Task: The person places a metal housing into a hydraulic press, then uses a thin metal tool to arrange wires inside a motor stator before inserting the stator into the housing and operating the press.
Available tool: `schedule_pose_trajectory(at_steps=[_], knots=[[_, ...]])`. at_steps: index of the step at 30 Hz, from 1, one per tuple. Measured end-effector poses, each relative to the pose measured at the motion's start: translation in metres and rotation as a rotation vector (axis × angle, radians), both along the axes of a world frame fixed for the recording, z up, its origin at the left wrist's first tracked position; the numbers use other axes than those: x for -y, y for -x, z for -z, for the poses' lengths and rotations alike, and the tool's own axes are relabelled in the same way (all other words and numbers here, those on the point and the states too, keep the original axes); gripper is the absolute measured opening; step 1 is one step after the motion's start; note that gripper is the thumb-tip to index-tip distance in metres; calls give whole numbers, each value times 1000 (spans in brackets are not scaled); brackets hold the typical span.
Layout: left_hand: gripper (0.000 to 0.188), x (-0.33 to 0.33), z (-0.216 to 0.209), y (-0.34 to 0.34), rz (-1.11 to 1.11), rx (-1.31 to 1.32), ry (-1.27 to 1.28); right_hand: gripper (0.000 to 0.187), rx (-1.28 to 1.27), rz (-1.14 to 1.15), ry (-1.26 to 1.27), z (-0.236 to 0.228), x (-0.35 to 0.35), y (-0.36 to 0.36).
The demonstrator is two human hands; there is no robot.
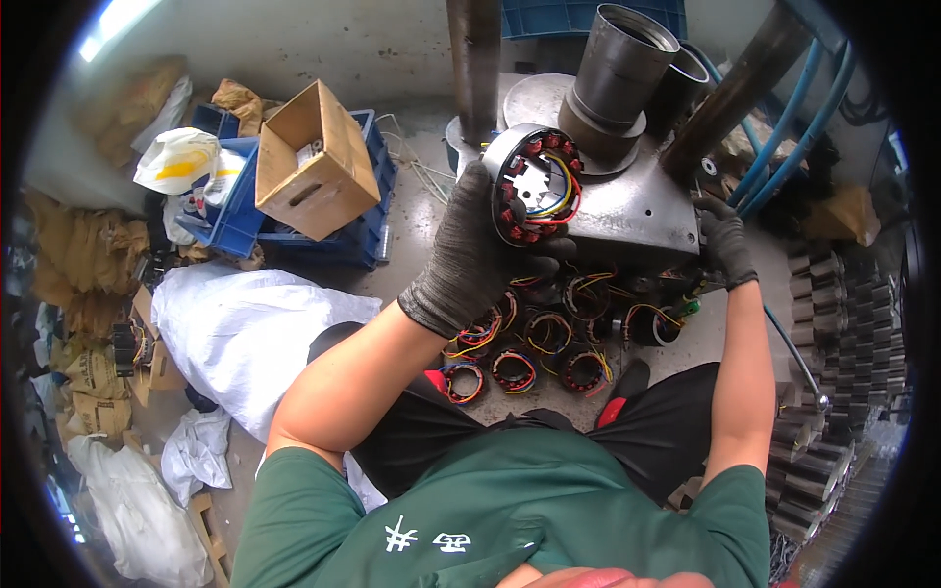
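My left hand (pixel 475 230), in a dark grey knit glove, grips a motor stator (pixel 537 186) by its ring-shaped metal housing. The stator is tilted so that its red windings and its yellow, blue and red wires show. It is held up beside the steel base (pixel 637 211) of a press. My right hand (pixel 723 243), gloved alike, is at the base's right corner with its fingers curled in; what they close on is hidden. Below the base, several more wired stators (pixel 514 370) stand on the floor between my legs.
A steel cylinder (pixel 622 73) stands on the press between two pillars (pixel 475 73). Blue hoses (pixel 784 147) hang at the right. Stacked metal cores (pixel 818 441) and a thin rod (pixel 792 348) are beside my right arm. A cardboard box (pixel 328 181) sits on blue crates at the left, near white sacks (pixel 245 328).
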State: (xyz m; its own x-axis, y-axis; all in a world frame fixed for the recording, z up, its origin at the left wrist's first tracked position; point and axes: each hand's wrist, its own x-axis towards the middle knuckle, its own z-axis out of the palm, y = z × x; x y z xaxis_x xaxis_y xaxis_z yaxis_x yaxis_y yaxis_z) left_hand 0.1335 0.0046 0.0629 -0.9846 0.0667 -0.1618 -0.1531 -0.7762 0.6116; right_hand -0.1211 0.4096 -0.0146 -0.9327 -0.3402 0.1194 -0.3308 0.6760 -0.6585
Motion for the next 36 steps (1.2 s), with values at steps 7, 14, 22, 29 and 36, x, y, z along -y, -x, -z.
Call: schedule_pose_trajectory(at_steps=[7, 14, 22, 29, 36], knots=[[112, 2, -13, -9, 232, 6, -323, 27, -85, -245, 759, -101, 91, -108], [117, -15, -16, -19, 295, 4, -307, 37, 111, -290, 1125, -129, 116, -174], [118, -28, -11, -24, 320, 137, -249, 30, 113, -293, 988, -116, 94, -188], [102, -26, 18, -17, 560, -213, -636, 27, 148, -442, 936, -130, 95, -203], [98, -35, 11, -26, 240, 161, -335, 23, 346, -266, 968, -131, 102, -209]])
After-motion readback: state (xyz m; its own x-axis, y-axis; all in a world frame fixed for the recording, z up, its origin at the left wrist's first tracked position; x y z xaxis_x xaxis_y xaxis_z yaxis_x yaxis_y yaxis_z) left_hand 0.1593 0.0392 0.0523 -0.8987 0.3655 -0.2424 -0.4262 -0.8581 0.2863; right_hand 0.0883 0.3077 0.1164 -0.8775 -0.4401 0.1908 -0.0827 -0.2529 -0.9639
